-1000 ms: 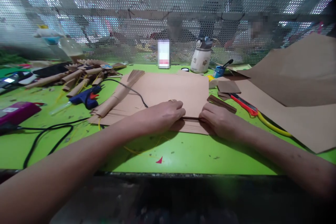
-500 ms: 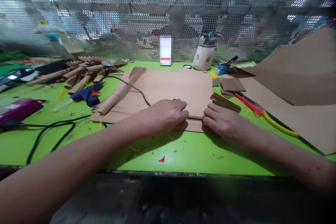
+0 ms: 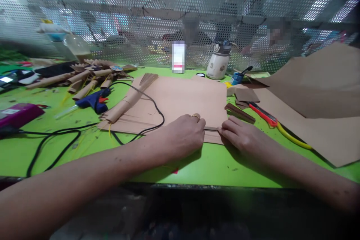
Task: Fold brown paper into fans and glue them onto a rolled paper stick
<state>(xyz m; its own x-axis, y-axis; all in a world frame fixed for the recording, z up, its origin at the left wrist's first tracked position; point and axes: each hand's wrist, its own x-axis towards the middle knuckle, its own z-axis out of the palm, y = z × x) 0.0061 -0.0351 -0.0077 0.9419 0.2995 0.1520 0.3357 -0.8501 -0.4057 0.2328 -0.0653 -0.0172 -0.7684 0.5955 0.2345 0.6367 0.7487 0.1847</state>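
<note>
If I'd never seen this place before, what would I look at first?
Probably the bright green table, with the left hand and right hand at the near edge of the brown paper in the middle. Then your eye might jump to the blue glue gun left of the paper, and the red cutter to its right.

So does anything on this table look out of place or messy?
Mainly the black cord: it loops over the brown paper close to the left hand, so it looks in the way. Small scraps also litter the green tabletop.
</note>
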